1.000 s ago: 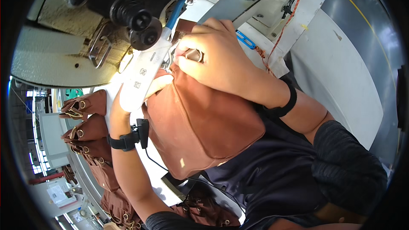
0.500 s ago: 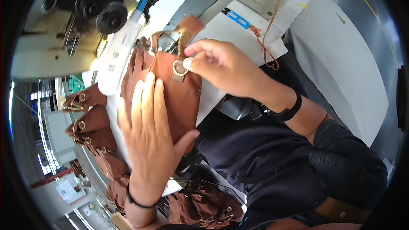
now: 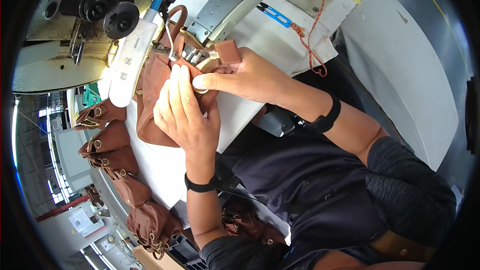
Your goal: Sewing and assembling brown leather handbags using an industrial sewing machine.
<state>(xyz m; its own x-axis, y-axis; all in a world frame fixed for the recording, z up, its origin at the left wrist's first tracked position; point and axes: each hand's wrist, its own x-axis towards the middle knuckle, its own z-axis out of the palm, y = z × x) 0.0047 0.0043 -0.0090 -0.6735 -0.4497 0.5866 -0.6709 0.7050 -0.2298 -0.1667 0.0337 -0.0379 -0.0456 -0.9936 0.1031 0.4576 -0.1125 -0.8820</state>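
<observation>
A brown leather bag (image 3: 156, 126) lies tilted on the white table, its top edge with a brass zipper and a square tab under the sewing machine's needle area. My left hand (image 3: 187, 115) presses on the bag's side, fingers together and bent at the top edge, thumb apart at the right. With its thumb on top and fingers curled behind, my right hand (image 3: 245, 81) pinches the bag's edge beside the zipper end. A metal ring shows partly under that thumb. The leather tab (image 3: 228, 52) stands up against my right hand. What lies under my left fingers is hidden.
The sewing machine (image 3: 75, 65) with its black knobs (image 3: 121, 20) and a white plastic strip (image 3: 131, 65) stand at the upper left. Blue thread snips (image 3: 275, 15) on an orange cord (image 3: 313, 62) lie at the back right. Several brown bags (image 3: 112, 145) line the left side.
The bag has turned and shifted; its lower part now points down-left. My left hand moved up and right from lying flat and spread to fingers together at the top edge. My right hand stays near the zipper.
</observation>
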